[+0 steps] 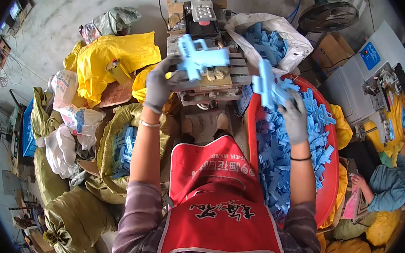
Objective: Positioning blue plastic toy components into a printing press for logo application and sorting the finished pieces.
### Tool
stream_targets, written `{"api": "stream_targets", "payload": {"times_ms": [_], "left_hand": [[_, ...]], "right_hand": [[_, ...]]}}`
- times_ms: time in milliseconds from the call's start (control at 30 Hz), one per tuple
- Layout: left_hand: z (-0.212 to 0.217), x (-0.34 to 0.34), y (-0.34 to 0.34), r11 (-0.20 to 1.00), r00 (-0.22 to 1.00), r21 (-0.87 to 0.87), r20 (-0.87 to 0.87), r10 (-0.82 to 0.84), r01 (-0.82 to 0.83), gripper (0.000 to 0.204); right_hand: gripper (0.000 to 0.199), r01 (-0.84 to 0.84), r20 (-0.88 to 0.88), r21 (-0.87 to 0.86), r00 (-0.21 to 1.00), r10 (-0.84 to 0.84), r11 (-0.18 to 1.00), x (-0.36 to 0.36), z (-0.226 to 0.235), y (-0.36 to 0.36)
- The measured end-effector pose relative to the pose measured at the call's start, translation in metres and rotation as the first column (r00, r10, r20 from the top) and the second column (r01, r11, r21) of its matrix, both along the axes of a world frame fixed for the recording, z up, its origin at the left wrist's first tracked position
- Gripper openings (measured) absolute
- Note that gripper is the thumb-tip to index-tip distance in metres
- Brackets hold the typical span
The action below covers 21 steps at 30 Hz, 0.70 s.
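My left hand (159, 84), in a grey glove, is closed on the edge of a light blue plastic toy gun (203, 57) in front of the machine (235, 76). To the right, my gloved right hand (294, 118) grips a second blue toy gun (268, 84), slightly blurred, above the left rim of a big red tub (333, 184). Heaped in that tub are many more blue plastic toy gun pieces (289, 166). A small tan fixture (216, 74) sits on the machine's metal bed, partly covered by the left toy gun.
A white sack (296, 50) of blue parts stands behind the tub. An open green sack (109, 133) with blue pieces is at my left, beside yellow cloth (117, 58). A fan (330, 15) stands far right. At the right edge, another person (388, 186) sits near a second machine.
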<state>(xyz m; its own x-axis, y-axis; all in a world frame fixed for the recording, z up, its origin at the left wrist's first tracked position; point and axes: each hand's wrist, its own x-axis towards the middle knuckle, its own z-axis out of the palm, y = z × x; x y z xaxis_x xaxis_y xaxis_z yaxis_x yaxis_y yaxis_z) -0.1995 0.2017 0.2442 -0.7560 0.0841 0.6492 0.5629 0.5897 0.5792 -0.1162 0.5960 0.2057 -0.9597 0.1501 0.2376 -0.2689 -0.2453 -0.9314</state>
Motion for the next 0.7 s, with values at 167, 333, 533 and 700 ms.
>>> {"api": "stream_targets", "payload": {"times_ms": [167,333,533,700], "left_hand": [[-0.022,0.036,-0.046,0.963,0.968,0.137,0.133,0.214,-0.231,0.033],[-0.051,0.059,-0.092,0.906,0.944,0.293,0.220,0.247,-0.305,0.035],[-0.073,0.067,-0.117,0.866,0.913,0.295,0.198,0.358,-0.403,0.032],[-0.081,0.063,-0.126,0.806,0.898,0.396,0.165,0.408,-0.440,0.031]], "right_hand": [[0.040,-0.183,0.115,0.144,0.979,0.167,0.972,-0.058,0.029,-0.069],[0.035,-0.260,0.142,0.336,0.964,0.224,0.905,-0.095,0.031,-0.106],[0.034,-0.149,0.091,0.843,0.986,0.137,0.517,-0.099,0.049,-0.101],[0.040,0.352,-0.400,0.828,0.916,0.021,0.436,-0.048,0.049,-0.080]]}}
